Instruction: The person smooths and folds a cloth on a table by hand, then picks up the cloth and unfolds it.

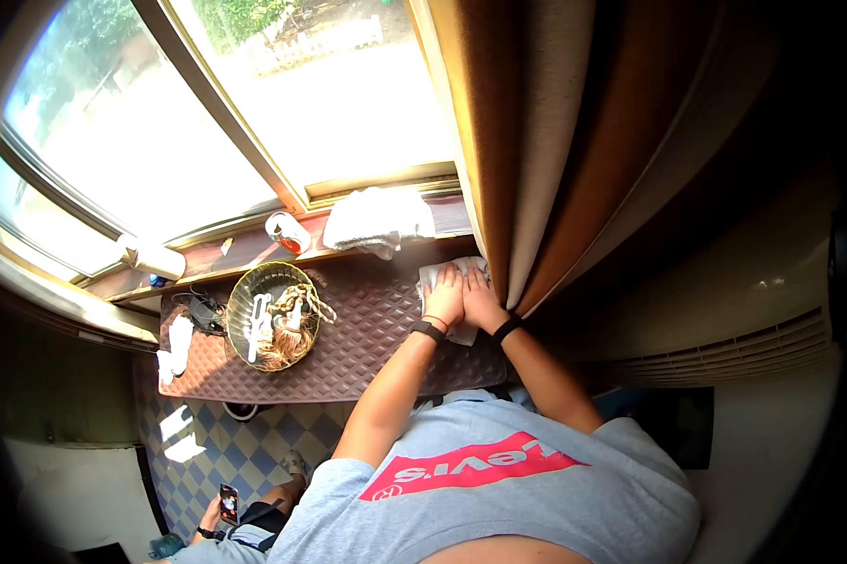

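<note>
Both of my hands rest side by side on a white cloth [463,336] at the right end of the brown quilted tabletop [376,320], close to the curtain. My left hand [444,298] lies flat with fingers stretched forward over the cloth. Touching it, my right hand [481,299] is also flat, fingers extended, pressing on the same cloth. Much of the cloth is hidden beneath them. To the left, a clear ribbed bowl [238,324] holds a white strip-like item and tangled brown stringy material.
On the windowsill stand a bunched white towel [378,218], a red-and-white can [288,233] and a pale cylinder [153,258]. Black cable-like items [207,312] and crumpled white tissue [177,343] lie left. A seated person holds a phone [228,504] below. Brown curtains [536,141] hang right.
</note>
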The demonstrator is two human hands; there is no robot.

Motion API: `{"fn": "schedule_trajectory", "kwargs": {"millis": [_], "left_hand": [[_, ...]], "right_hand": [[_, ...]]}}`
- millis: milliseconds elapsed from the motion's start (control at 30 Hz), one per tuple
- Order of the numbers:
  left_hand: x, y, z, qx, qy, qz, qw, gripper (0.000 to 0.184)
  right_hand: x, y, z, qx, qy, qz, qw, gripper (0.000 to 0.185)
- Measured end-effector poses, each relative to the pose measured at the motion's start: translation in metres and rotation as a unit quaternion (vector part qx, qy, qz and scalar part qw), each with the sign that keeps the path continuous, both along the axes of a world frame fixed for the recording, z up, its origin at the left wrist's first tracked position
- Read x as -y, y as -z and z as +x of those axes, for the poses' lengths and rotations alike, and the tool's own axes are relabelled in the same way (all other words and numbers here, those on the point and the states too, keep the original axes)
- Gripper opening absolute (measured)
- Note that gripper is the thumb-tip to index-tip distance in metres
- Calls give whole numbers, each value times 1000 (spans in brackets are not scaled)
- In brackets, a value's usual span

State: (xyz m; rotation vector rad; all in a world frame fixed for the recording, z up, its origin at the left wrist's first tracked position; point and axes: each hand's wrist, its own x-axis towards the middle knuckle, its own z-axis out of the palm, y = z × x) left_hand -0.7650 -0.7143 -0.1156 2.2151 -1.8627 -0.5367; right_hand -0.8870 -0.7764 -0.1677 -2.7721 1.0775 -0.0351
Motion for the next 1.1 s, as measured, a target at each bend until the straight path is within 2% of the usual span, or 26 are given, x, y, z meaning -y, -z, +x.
{"fn": "schedule_trajectory", "kwargs": {"millis": [200,300,500,600,767,867,1100], "left_hand": [[-5,-1,0,-17,-3,-16,1000,58],[-10,5,4,-30,7,-33,999,55],[-34,10,9,-31,25,-27,999,50],[-48,7,10,-17,39,-17,999,45],[-78,-9,10,-12,49,-13,999,37],[-92,0,10,-15,47,-51,997,36],[-126,1,17,-17,76,-54,996,37]], "right_hand": [[-8,-13,0,62,2,-29,998,70],[-18,-37,-2,12,5,6,1000,62],[-52,-78,-6,8,17,54,998,37],[-70,-89,-5,4,38,72,997,31],[-96,-95,-4,0,42,76,996,31],[-110,-88,-3,11,51,62,997,32],[-149,-79,-4,33,44,16,998,37]]}}
